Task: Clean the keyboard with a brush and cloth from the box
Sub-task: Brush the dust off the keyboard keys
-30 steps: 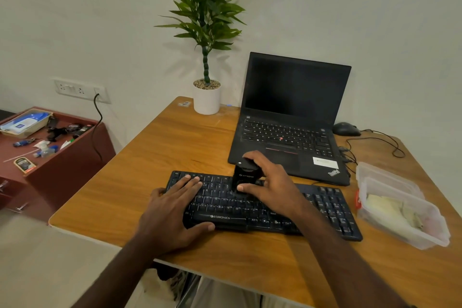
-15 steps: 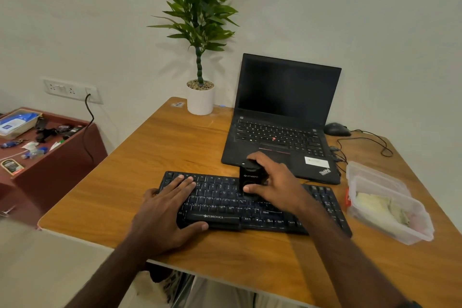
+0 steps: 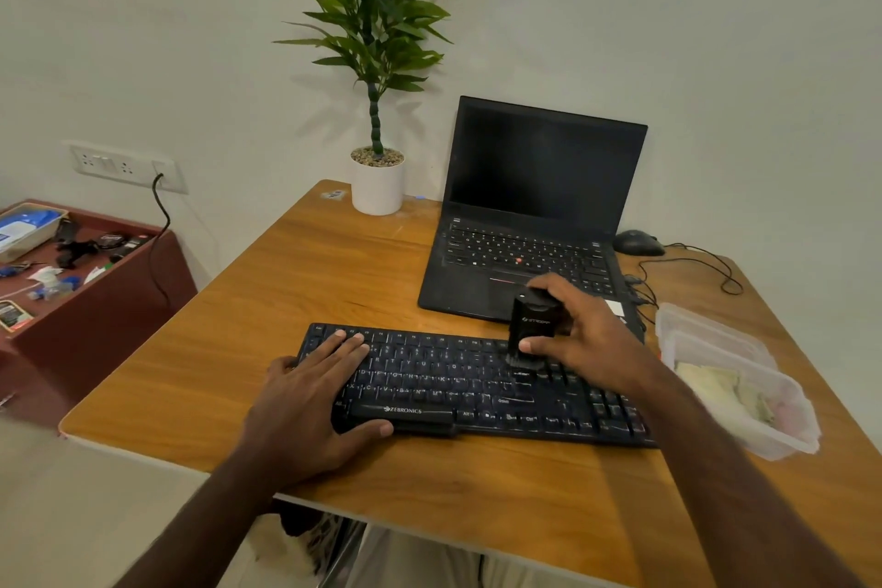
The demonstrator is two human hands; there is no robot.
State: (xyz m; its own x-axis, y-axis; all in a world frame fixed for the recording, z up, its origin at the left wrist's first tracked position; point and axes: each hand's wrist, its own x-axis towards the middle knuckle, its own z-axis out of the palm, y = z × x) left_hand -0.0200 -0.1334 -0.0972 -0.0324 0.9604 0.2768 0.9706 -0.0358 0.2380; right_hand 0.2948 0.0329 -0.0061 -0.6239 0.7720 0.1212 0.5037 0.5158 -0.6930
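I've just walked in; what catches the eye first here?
Two bare hands on a black keyboard at the wooden desk's near edge: the left hand lies flat on it, the right hand presses a small black brush onto the keys. Behind stand an open black laptop and a tall green potted plant.

Keyboard (image 3: 477, 384) black with white legends and a white logo on the front edge, brush (image 3: 532, 329) black with pale lettering, laptop (image 3: 530, 224) black with a red dot mid-keys and a white sticker. Table (image 3: 286, 301) orange-brown woodgrain; box (image 3: 744, 377) clear plastic holding pale yellowish cloth (image 3: 716, 389). Plant (image 3: 370, 14) green in a white pot (image 3: 378, 186), mouse (image 3: 637, 243) black, side cabinet (image 3: 95, 310) dark red, wall (image 3: 143, 38) off-white.
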